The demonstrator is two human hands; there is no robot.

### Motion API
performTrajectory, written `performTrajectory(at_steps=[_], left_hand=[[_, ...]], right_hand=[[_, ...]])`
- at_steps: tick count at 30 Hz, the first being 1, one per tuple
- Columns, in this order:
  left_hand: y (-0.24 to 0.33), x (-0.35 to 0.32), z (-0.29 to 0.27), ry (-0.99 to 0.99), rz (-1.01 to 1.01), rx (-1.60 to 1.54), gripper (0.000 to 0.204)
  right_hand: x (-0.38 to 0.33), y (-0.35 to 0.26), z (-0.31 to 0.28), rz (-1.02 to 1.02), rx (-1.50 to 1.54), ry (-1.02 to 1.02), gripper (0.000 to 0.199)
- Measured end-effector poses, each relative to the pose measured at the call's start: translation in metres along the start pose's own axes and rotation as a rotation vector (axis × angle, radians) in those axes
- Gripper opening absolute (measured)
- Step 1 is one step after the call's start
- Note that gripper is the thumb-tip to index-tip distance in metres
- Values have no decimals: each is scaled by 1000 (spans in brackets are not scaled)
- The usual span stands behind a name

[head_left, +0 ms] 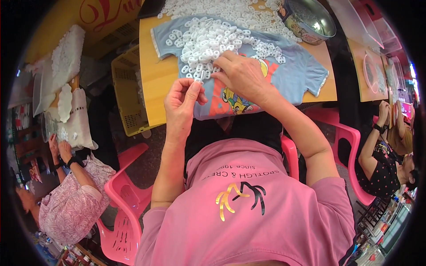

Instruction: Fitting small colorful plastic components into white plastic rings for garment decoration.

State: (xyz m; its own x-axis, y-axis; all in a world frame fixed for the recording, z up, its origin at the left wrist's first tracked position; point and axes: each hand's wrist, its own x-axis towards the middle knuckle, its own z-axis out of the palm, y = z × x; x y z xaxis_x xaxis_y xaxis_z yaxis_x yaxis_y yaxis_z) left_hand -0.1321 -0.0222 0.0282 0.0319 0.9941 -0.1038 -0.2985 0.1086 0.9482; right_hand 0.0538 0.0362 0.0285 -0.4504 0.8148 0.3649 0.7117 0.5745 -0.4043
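Note:
My left hand [184,96] is closed in a pinch, thumb against forefinger, on a small white plastic piece [198,80] held at the near edge of a pile. Pieces in the pile [208,37] look like small ovals with two openings. My right hand [244,76] reaches over the pile's near right edge, its thumb and bent fingers a little apart beside the loose pieces. Its fingertips are partly hidden, and I make out nothing held in them. Under the pile and both hands lies a light blue T-shirt [290,73] with an orange and yellow cartoon print.
The shirt covers part of a yellow table [153,88]. More white pieces [222,11] spread at the back, beside a round metal tin [310,22]. A yellow crate [128,88] stands left. Pink chairs [126,199] flank me; other people [73,199] work at both sides.

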Motion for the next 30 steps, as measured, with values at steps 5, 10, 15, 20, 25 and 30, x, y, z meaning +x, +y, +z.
performTrajectory(at_steps=[5,10,15,20,25,30], left_hand=[[2,1,3,0,2,9,13],[3,4,10,-22,-4,8,13],[0,7,28,-66,15,-19,13],[0,7,49,-136,46,-86,12],[6,4,63,-193,97,-115,12],[4,5,64,-184,61,-118,12]], right_hand=[[-1,-1,-6,94,-34,-136,16],[-13,12,-12,72,26,-82,23],[-23,21,-31,284,490,-72,28],[-33,8,-44,633,1402,7,30],[-41,6,-52,650,1539,26,32],[-44,4,-53,638,1386,59,32]])
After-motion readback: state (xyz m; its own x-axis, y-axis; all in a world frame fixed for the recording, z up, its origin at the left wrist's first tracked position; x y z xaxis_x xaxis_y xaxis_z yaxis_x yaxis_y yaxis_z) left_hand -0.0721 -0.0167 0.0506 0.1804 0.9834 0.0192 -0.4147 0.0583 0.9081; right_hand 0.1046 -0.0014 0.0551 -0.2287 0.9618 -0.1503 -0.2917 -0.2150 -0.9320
